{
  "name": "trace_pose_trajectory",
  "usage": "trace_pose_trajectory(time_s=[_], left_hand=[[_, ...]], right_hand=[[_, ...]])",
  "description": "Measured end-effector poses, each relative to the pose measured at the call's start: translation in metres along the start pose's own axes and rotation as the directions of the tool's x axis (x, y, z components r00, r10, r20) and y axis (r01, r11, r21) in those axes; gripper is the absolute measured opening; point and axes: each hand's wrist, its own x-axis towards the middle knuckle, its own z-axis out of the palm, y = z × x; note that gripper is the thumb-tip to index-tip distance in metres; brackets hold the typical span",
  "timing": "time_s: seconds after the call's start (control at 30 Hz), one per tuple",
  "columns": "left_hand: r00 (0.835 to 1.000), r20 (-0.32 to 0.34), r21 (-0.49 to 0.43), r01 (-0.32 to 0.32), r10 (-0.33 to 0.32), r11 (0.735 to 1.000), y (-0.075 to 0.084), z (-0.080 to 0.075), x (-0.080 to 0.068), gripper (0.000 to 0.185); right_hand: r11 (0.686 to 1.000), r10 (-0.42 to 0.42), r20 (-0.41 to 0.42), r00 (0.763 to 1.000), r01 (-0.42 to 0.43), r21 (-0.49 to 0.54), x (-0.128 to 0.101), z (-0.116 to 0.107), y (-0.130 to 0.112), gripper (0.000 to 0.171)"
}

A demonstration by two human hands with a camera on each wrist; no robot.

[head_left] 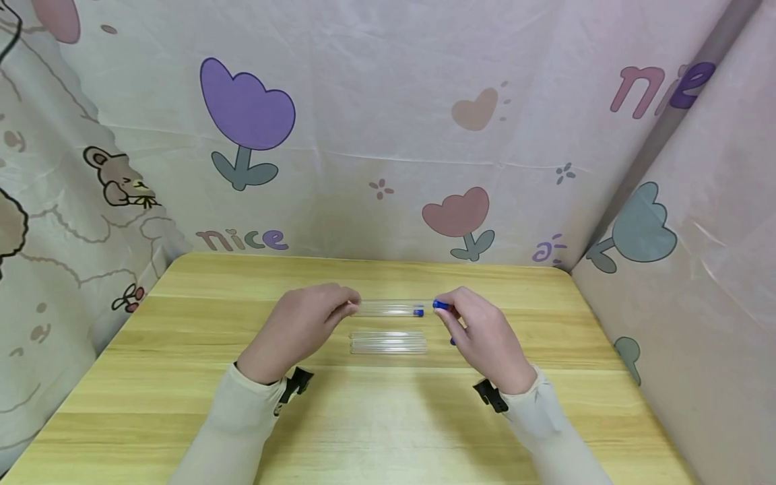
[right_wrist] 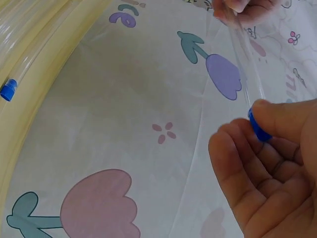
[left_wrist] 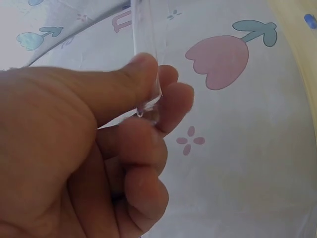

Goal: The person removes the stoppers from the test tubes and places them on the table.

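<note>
My left hand point(head_left: 303, 323) pinches the clear tube point(head_left: 391, 308) above the surface point(head_left: 182, 377); my right hand point(head_left: 485, 337) pinches its blue cap point(head_left: 441, 305). Slippery glass could slide free and roll.

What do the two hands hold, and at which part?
The left hand pinches the closed end of a clear plastic tube. The right hand pinches a small blue cap by its sides.
</note>
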Motion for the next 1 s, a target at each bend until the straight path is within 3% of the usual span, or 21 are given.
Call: trace_pose_trajectory(time_s=[0.67,1.0], left_hand=[[0.995,-0.089,0.072,-0.03,0.037,0.997,-0.0058,-0.0009,-0.002,0.015],[0.998,-0.067,0.044,-0.017,0.019,0.999,-0.0038,0.0004,-0.0019,0.013]], right_hand=[[0.988,-0.152,0.122,0.981,0.151,0.014,0.0052,-0.0008,0.0039,0.015],[0.994,-0.104,0.036,0.994,0.105,-0.026,0.0019,0.0008,0.0032,0.022]])
